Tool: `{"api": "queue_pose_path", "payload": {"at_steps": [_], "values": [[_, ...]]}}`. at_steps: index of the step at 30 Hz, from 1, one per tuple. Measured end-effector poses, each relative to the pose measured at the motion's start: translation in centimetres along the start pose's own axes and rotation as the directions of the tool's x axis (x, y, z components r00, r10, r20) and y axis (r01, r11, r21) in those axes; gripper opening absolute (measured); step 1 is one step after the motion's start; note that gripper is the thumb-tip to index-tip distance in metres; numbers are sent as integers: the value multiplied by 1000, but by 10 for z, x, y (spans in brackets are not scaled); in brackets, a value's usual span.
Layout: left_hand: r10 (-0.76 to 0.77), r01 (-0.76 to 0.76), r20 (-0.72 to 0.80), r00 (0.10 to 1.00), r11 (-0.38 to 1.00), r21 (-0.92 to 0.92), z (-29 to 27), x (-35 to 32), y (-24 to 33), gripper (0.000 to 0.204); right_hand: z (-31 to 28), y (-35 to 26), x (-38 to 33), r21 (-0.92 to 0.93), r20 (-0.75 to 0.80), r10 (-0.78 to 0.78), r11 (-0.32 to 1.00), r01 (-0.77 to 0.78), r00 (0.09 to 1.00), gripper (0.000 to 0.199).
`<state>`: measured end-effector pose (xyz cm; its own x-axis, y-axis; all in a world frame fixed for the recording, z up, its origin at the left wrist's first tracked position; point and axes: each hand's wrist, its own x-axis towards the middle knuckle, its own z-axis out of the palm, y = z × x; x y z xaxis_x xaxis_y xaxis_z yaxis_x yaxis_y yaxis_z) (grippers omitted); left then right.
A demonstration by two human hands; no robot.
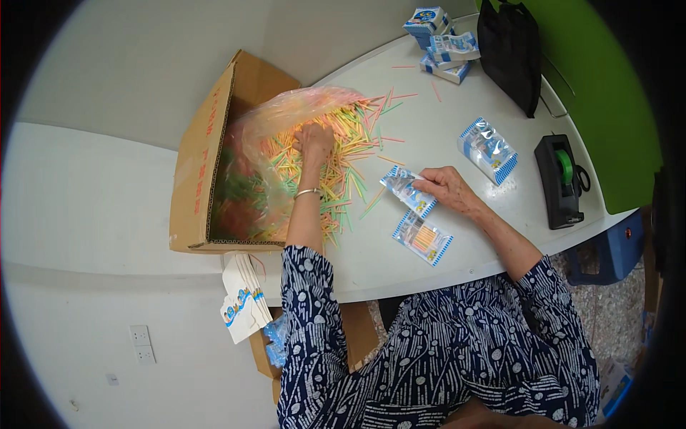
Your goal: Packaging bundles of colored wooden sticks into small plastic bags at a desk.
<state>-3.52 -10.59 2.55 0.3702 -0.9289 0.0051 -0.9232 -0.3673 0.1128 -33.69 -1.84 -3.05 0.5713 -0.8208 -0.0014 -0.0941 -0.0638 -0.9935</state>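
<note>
Left hand (314, 143) buried in pile of coloured sticks (336, 171) at desk (443, 250) left edge, fingers curled into pile; grip unclear. Right hand (446, 187) mid-desk, fingers pinching small clear packet (406, 189). Packet long axis diagonal, mouth facing pile. Filled packet (423, 239) just nearer front edge. Pile lies left of packet; left hand nearer.

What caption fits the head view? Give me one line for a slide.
Left hand in a pile of coloured sticks, right hand on an empty clear packet, a filled packet nearby.

Left hand (314, 141) among coloured sticks (343, 168)
</note>
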Motion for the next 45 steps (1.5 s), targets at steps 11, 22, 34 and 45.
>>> {"api": "queue_pose_path", "payload": {"at_steps": [11,22,34,45], "values": [[-118,131,-64,991,949,286,29,20,47,35,-2,4,2,27,24,-1,1000,0,1000,27],[-240,250,-75,968,952,179,38,28,28,30,-3,6,4,-27,4,-60,998,60,998,29],[-2,65,94,996,734,-676,-6,-50,-26,34,-6,6,4,189,-31,9,982,-3,999,25],[468,540,425,775,-140,-830,30,-133,12,17,48,-10,94,828,-53,57,561,12,997,23]]}}
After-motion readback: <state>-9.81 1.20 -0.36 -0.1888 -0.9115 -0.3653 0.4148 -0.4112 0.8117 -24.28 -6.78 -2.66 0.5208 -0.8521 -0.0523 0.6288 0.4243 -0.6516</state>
